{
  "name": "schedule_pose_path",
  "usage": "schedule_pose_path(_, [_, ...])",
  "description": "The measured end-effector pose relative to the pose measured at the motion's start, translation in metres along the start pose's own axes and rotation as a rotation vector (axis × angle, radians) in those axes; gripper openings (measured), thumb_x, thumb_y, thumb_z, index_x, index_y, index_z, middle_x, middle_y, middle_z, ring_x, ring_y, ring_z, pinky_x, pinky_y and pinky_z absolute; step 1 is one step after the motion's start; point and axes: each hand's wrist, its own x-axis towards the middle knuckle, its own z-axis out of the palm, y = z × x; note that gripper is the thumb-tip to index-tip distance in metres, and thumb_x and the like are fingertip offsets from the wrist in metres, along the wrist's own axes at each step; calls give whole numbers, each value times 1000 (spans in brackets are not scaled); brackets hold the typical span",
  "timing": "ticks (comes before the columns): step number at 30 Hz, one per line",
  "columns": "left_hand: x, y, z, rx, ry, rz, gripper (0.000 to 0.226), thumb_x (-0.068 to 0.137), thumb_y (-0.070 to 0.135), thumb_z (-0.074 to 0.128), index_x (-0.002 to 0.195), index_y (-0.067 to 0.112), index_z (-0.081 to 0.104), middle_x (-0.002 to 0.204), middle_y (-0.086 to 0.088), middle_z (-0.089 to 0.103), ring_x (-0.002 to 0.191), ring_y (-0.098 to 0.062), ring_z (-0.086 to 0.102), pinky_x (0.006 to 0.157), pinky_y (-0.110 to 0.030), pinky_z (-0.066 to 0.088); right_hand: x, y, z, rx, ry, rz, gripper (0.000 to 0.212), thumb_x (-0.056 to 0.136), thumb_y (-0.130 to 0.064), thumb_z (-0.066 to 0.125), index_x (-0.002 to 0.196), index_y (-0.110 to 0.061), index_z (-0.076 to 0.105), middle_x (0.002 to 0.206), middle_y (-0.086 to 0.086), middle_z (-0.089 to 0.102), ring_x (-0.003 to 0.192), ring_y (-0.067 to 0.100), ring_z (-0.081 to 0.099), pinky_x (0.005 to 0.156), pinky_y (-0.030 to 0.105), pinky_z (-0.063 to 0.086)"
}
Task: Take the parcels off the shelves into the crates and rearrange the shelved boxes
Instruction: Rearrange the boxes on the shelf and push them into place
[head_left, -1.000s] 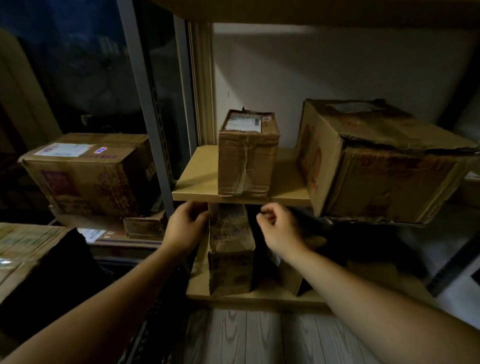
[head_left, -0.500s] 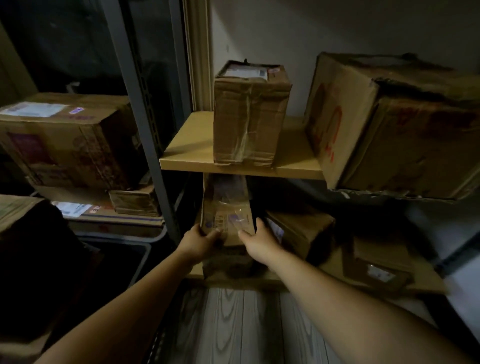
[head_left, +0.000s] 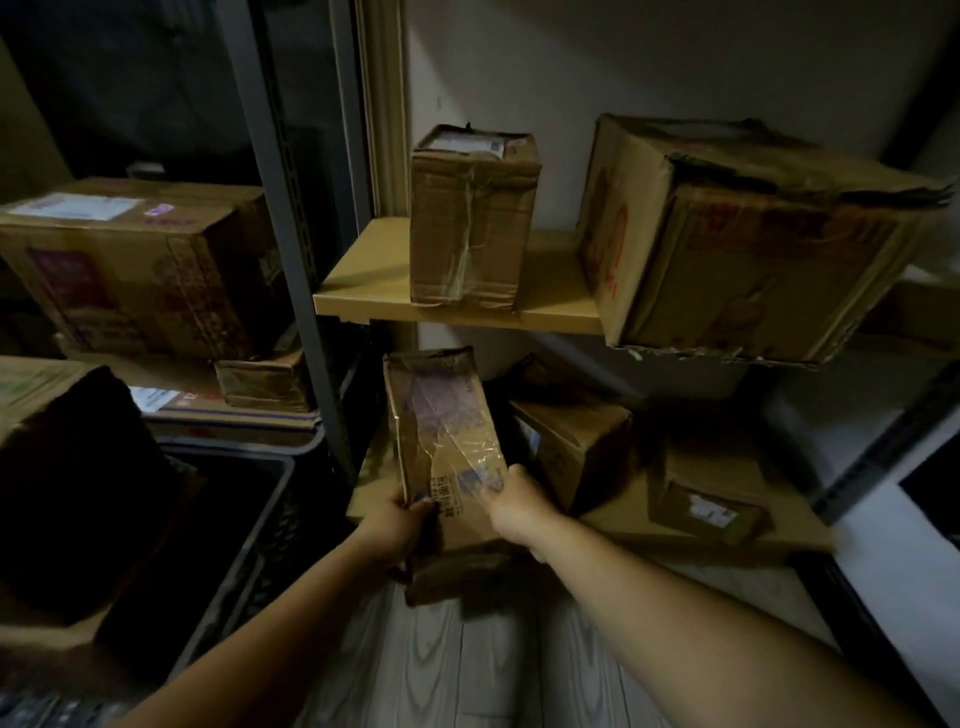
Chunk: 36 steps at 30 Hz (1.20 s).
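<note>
A long taped cardboard parcel juts out over the front edge of the lower shelf, its near end tipped down. My left hand grips its left side and my right hand grips its right side near the printed label. On the upper shelf stand a small upright box and a large battered box that overhangs the shelf edge. Two smaller boxes lie on the lower shelf to the right of the parcel.
A dark plastic crate sits on the floor at the lower left, beside a grey metal upright. Behind it, a big labelled box rests on flatter parcels. A dark-sided carton fills the near left. Pale wood-grain floor lies below.
My hands dropped from the upper shelf's edge to the lower parcel and took hold of it. The parcel has since slid forward and out past the shelf front.
</note>
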Motion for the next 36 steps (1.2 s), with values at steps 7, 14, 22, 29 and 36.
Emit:
schedule_pose_path(7, [-10,-2,27,-14,5,90,54,86,56,49,131,26,51,116,-3,65,95,-16,65,86,-36,52,3,31,-31,136,57,-59,25,102,-23,36,123,-16,47,118,7,55,96,18,51,76,32,40])
schedule_pose_path(14, [-16,1,44,31,305,152,45,99,42,37,139,22,44,136,-7,51,117,-25,53,93,-38,45,6,56,-55,289,37,-112,32,102,-25,35,131,-19,46,118,4,53,96,15,48,76,31,37])
schedule_pose_path(22, [-28,-39,41,17,340,-68,60,88,45,59,137,13,43,115,-11,59,87,-21,62,69,-33,52,-2,77,-67,348,-79,-120,32,102,-25,35,128,-18,50,120,8,57,111,25,53,87,36,41])
schedule_pose_path(29, [-36,-48,36,-184,348,-134,73,77,36,75,132,2,42,110,-12,58,87,-26,62,69,-37,54,-19,70,-72,293,-70,-254,43,103,-20,34,145,-29,34,150,4,30,134,24,36,104,36,34])
schedule_pose_path(36, [-14,-72,25,-135,515,-62,75,43,46,87,105,13,60,110,-13,62,89,-29,66,75,-42,59,-25,73,-52,66,-113,-259,80,80,-69,49,134,-10,50,145,7,39,130,27,41,110,35,32])
